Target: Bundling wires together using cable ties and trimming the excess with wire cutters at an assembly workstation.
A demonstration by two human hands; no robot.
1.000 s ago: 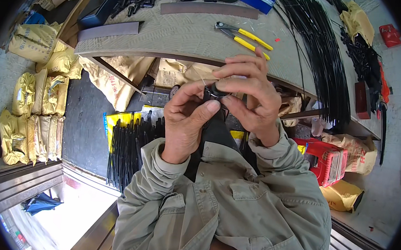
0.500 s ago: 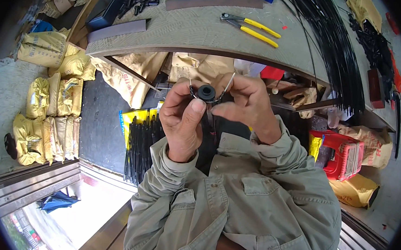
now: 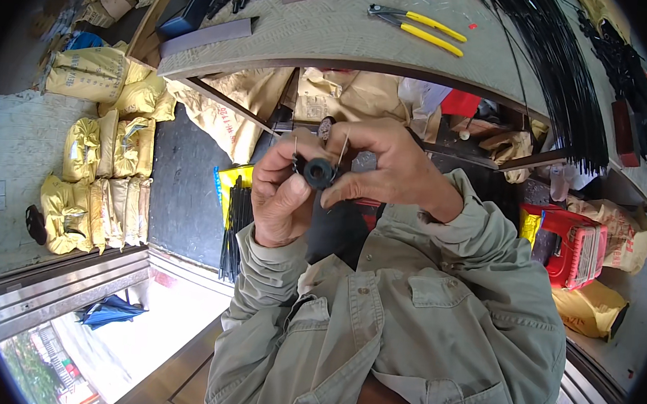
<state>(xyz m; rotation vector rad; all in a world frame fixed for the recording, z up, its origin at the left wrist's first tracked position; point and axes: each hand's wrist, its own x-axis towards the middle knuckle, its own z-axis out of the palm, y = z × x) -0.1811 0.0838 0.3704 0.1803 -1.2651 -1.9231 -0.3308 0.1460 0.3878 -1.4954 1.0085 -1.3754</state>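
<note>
Between my hands is a black ring-shaped part [image 3: 319, 184] with a round hole, its face turned toward me. Thin pale wire ends [image 3: 295, 146] stand up on both sides of it, with small dark pieces along the wire close to the ring. My left hand [image 3: 279, 199] pinches the ring's left side, thumb in front. My right hand [image 3: 386, 161] is closed at the right side, thumb and curled fingers around the wire and the ring's edge. Part of the grip is hidden behind the fingers.
Yellow-handled pliers [image 3: 418, 32] lie on the workbench [image 3: 312, 40] beyond my hands. A bundle of thin black rods [image 3: 564, 91] hangs over its right end. Yellow sacks [image 3: 80, 147] are stacked at left, and a red case [image 3: 579, 254] stands at right.
The ring has tilted so its hole faces me more. My right hand has drawn in against it, with its thumb now below the ring's right side. The whole view has shifted slightly.
</note>
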